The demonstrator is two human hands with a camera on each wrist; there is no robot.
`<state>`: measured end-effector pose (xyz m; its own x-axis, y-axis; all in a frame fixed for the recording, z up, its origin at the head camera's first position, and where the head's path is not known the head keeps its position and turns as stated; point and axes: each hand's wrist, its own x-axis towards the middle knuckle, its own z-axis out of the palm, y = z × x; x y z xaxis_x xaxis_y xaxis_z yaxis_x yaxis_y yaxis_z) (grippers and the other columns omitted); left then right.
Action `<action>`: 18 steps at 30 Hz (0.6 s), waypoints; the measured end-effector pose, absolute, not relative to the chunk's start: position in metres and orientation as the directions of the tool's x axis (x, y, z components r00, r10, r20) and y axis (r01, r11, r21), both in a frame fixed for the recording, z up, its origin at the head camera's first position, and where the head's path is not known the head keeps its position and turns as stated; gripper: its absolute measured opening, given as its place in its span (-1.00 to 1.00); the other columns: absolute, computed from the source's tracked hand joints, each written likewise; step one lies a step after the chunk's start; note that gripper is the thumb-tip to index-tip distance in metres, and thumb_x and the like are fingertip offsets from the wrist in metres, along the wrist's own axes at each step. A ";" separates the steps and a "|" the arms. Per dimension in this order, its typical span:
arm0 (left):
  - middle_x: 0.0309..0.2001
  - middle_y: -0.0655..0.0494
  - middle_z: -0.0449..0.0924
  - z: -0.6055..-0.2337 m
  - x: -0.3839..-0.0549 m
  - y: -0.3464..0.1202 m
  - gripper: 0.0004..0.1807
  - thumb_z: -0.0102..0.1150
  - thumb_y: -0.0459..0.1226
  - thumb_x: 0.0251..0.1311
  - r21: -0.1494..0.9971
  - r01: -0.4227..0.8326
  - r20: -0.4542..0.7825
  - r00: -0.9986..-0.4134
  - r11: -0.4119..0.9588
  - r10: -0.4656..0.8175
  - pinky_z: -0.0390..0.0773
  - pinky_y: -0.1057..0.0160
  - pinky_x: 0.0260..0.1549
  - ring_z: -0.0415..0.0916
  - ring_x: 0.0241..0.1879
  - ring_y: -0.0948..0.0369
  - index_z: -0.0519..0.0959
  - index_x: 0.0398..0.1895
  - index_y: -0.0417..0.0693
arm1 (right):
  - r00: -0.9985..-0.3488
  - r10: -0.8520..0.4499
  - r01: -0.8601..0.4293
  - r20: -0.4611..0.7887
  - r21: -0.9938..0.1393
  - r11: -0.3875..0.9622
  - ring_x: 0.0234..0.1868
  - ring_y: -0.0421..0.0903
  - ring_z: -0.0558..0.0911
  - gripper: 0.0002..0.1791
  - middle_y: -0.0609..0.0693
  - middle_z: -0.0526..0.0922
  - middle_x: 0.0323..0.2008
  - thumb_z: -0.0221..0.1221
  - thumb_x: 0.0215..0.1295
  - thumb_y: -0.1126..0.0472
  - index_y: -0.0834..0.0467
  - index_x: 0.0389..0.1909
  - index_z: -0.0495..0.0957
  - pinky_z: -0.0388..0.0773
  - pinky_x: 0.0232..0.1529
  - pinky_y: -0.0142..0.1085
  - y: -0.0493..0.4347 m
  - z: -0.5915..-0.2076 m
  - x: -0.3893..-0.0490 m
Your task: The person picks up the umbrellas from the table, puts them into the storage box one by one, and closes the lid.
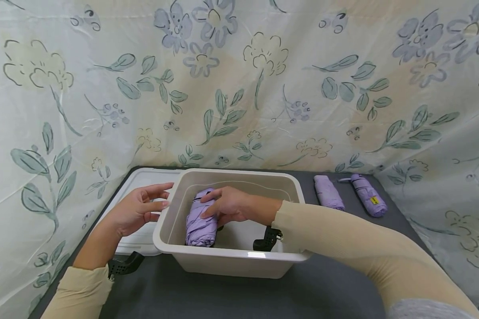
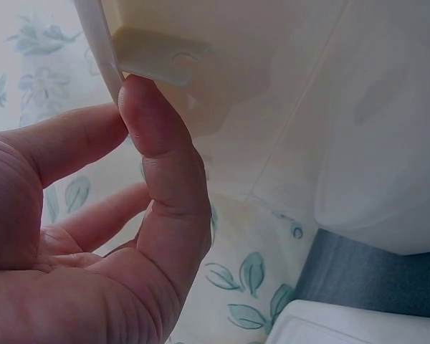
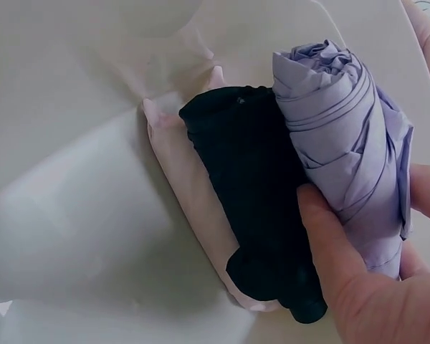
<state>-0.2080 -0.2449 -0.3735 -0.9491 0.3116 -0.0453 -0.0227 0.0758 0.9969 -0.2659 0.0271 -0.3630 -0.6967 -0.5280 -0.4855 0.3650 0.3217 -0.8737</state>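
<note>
My right hand (image 1: 233, 206) reaches inside a beige plastic bin (image 1: 239, 265) and grips a folded lilac umbrella (image 1: 199, 223) near the bin's left wall. In the right wrist view, the umbrella's rolled cloth (image 3: 344, 136) leans over a black folded umbrella (image 3: 247, 172). Beneath the black one lies a pale pink cloth-covered bundle (image 3: 190, 193) on the bin floor. Outside the bin, my left hand (image 1: 133, 210) has its fingertips at the left rim, fingers loosely extended. From the left wrist view, one fingertip (image 2: 147, 107) meets the rim's underside.
A white lid (image 1: 143, 237) lies on the dark grey table (image 1: 239, 297), left of the bin and partly behind the left hand. Two more folded lilac umbrellas, a plain one (image 1: 328, 192) and one with a yellow tag (image 1: 368, 195), lie to the right. Flowered cloth (image 1: 239, 133) hangs behind.
</note>
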 end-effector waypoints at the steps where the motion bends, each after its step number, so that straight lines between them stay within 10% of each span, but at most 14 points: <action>1: -0.02 0.15 0.56 -0.374 -0.208 -0.245 -0.36 0.16 -0.33 0.45 0.997 -0.024 -0.047 -0.950 0.078 0.310 0.75 0.14 -0.08 0.73 -0.12 0.23 0.26 0.55 -0.14 | -0.696 -0.530 0.364 -0.485 -0.874 0.322 -0.19 0.08 0.71 -0.48 0.21 0.60 0.01 0.36 0.22 0.46 0.14 0.22 0.59 0.72 -0.01 0.06 0.028 -0.363 -0.266; 18: -0.02 0.16 0.57 -0.376 -0.204 -0.243 -0.33 0.20 -0.34 0.42 0.996 -0.012 -0.037 -0.954 0.084 0.297 0.75 0.12 -0.08 0.73 -0.12 0.23 0.25 0.55 -0.16 | -0.702 -0.526 0.330 -0.480 -0.874 0.358 -0.17 0.07 0.70 -0.49 0.22 0.63 0.03 0.37 0.23 0.43 0.12 0.21 0.60 0.73 -0.02 0.01 0.044 -0.362 -0.266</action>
